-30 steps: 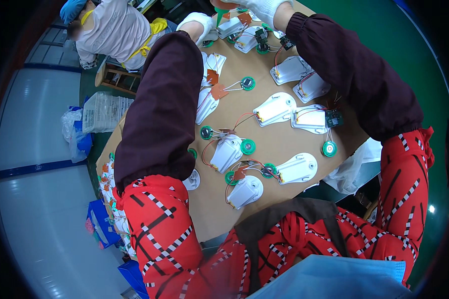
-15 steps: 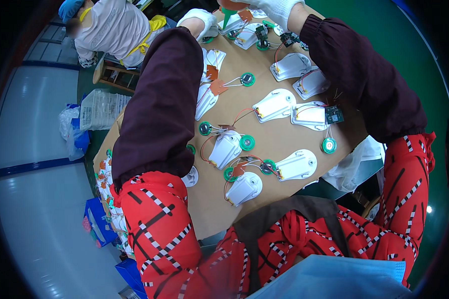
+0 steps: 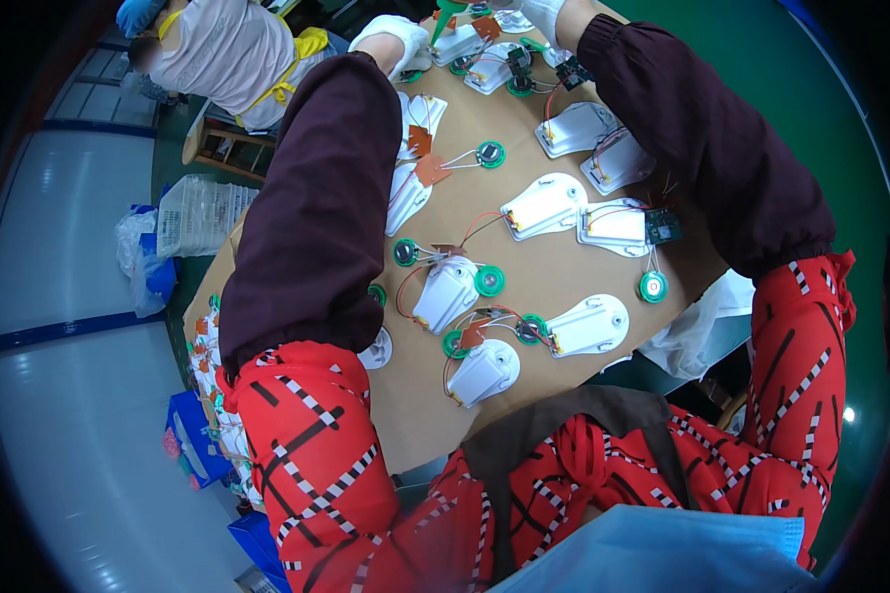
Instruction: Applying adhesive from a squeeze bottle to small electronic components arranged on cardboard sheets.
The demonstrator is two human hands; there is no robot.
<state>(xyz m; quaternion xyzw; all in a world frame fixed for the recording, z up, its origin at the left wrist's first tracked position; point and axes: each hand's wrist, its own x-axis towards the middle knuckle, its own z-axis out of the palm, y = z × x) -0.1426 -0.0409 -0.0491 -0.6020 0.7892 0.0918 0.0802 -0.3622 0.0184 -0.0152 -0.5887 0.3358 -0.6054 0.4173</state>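
Observation:
My left hand (image 3: 391, 44), in a white glove, rests at the far edge of the table beside a white plastic housing; its fingers are hidden. My right hand (image 3: 547, 15), also gloved, is mostly cut off by the top edge. It holds a tool with a green cone-shaped tip (image 3: 447, 16), pointing down above a white housing (image 3: 459, 42) with a brown patch. The tool's body is out of view. Near my right wrist lies a small dark circuit board (image 3: 573, 72) with wires. Another wired housing (image 3: 489, 71) lies between my hands.
Several white housings (image 3: 588, 324) with wires and green round speakers (image 3: 653, 287) are spread over the brown tabletop (image 3: 524, 277). A co-worker (image 3: 227, 54) is at the far left, near a wooden stool (image 3: 229, 150). Clear plastic trays (image 3: 203, 217) stand left of the table.
My right hand and the green-tipped tool have moved farther away, partly past the top edge. My left hand has hardly moved. The co-worker's arm has shifted slightly.

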